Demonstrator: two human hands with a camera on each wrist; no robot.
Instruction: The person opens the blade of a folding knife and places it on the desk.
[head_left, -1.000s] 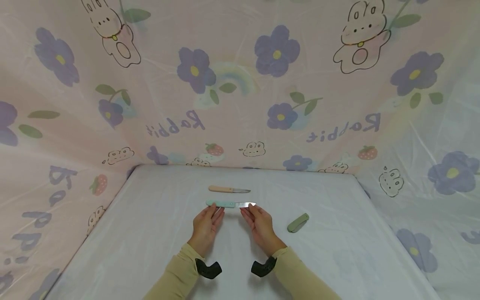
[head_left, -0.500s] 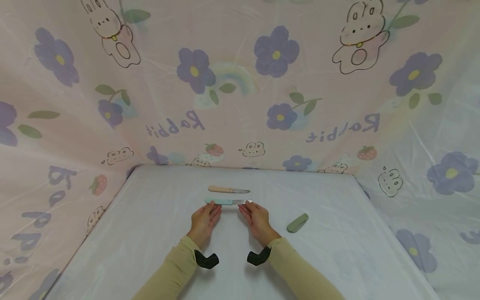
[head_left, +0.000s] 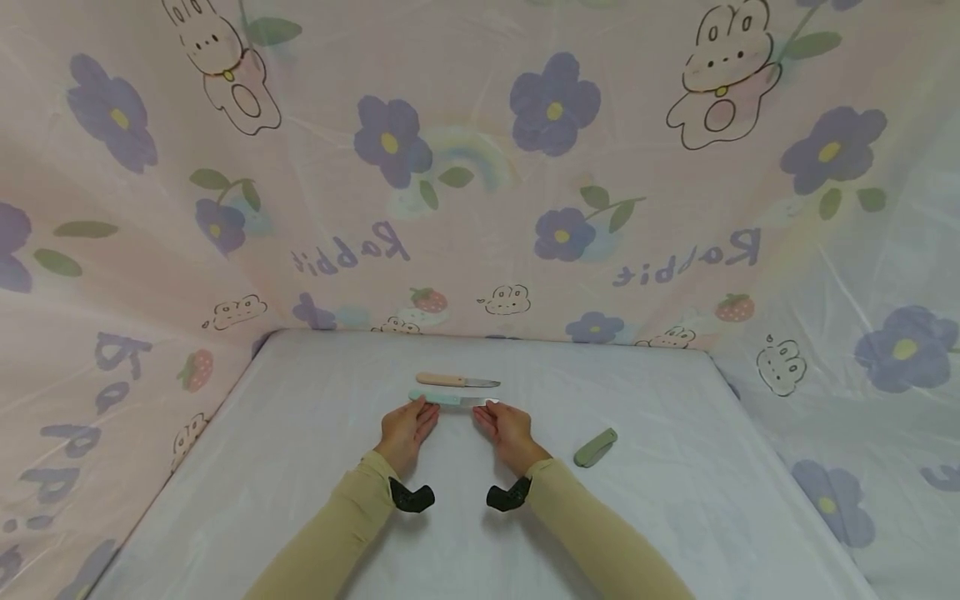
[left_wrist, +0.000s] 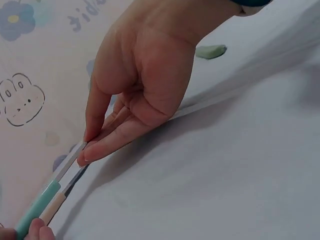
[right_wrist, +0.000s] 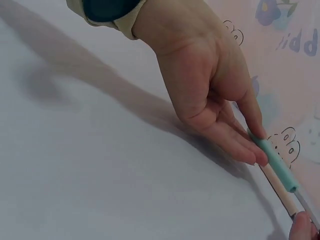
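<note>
A small knife with a mint-green handle (head_left: 438, 399) is held level between both hands, blade to the right. My left hand (head_left: 405, 437) pinches its handle near the butt end, seen closely as the large left hand (right_wrist: 205, 85) in the right wrist view. With thumb and fingers, my right hand (head_left: 512, 433) pinches the blade near the tip; the left wrist view shows this right hand (left_wrist: 150, 75) from the side. Just beyond lies a second knife with a peach handle (head_left: 441, 380), parallel, blade also to the right. The mint knife's tip is hidden by fingers.
A short olive-green object (head_left: 596, 447), shaped like a folded pocket knife, lies on the white-covered table (head_left: 675, 517) to the right of my right hand. A patterned cloth wall (head_left: 465, 217) with flowers and rabbits encloses the table at the back and sides.
Both hands have moved forward and slightly left with the mint-handled knife, bringing it nearer the peach-handled one. The peach-handled knife and the olive-green object have stayed put.
</note>
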